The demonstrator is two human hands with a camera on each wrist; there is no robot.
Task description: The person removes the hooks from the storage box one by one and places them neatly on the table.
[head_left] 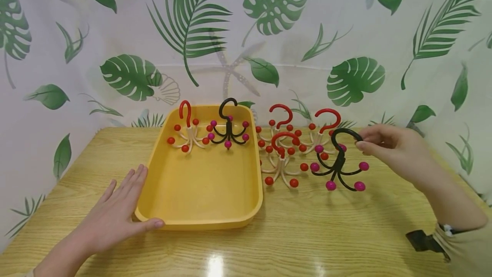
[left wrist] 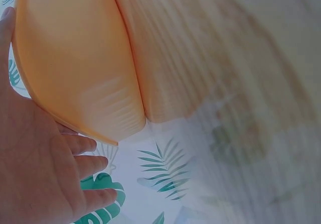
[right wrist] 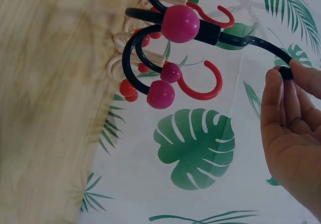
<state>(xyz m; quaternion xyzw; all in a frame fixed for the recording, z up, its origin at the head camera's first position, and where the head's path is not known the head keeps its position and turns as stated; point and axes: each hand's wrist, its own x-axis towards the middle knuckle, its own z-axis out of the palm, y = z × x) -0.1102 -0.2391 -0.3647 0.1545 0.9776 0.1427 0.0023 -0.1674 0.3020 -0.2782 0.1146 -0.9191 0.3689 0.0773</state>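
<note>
My right hand (head_left: 403, 151) pinches the curved hook end of a black multi-arm hanger (head_left: 338, 162) with magenta balls on its arm tips. The hanger hangs upright, right of several cream hangers with red hooks and red balls. Up close in the right wrist view, thumb and fingertips meet at the hook's tip. My left hand (head_left: 113, 223) lies along the left side of a yellow tray (head_left: 203, 200), fingers straight, thumb at the front rim. Inside the tray's far end stand a cream hanger (head_left: 188, 134) with a red hook and another black hanger (head_left: 229, 129).
Outside the tray's right wall, cream hangers with red hooks (head_left: 282, 163) stand close together on the wooden table (head_left: 307, 238). Behind the table rises a white backdrop (head_left: 230, 76) printed with green leaves.
</note>
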